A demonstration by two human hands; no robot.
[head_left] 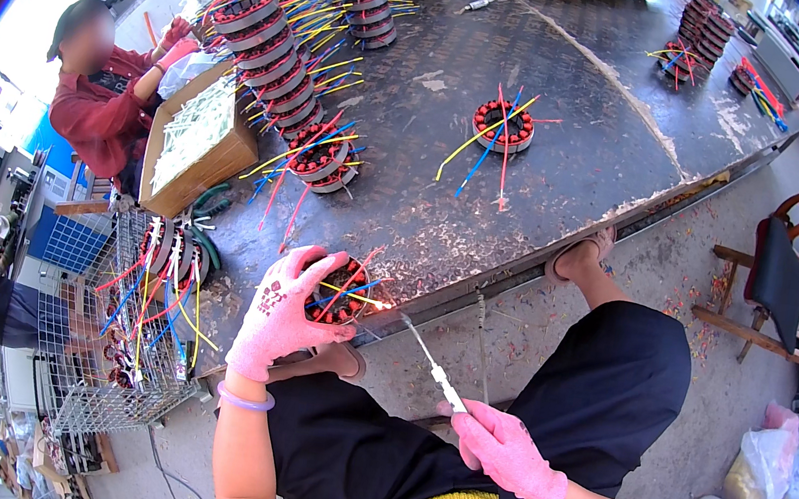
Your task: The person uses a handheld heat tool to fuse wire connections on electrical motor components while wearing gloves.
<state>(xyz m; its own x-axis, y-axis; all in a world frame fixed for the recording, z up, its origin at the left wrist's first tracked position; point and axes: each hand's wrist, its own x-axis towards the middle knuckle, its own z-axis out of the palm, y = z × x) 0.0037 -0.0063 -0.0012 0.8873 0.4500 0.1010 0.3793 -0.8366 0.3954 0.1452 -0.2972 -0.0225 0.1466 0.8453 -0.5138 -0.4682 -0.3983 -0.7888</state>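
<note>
My left hand (288, 311), in a pink glove, grips a round motor stator (338, 294) with red windings at the table's near edge. Red, blue and yellow wires stick out of it toward the right. At the wire ends shows a bright orange glow (386, 305), which looks like a small flame. My right hand (514, 456), also gloved in pink, is closed around a slim tool with a white handle (448, 387) and a thin pale stem. The stem points up and left toward the glow; whether it touches the wires I cannot tell.
Another stator (503, 128) lies mid-table, with tall stator stacks (276, 72) at left. Pliers (211, 203) lie beside a cardboard box (220, 153). A wire basket (112, 404) holding stators stands left; a person (101, 104) works behind it. A chair (786, 262) stands at right.
</note>
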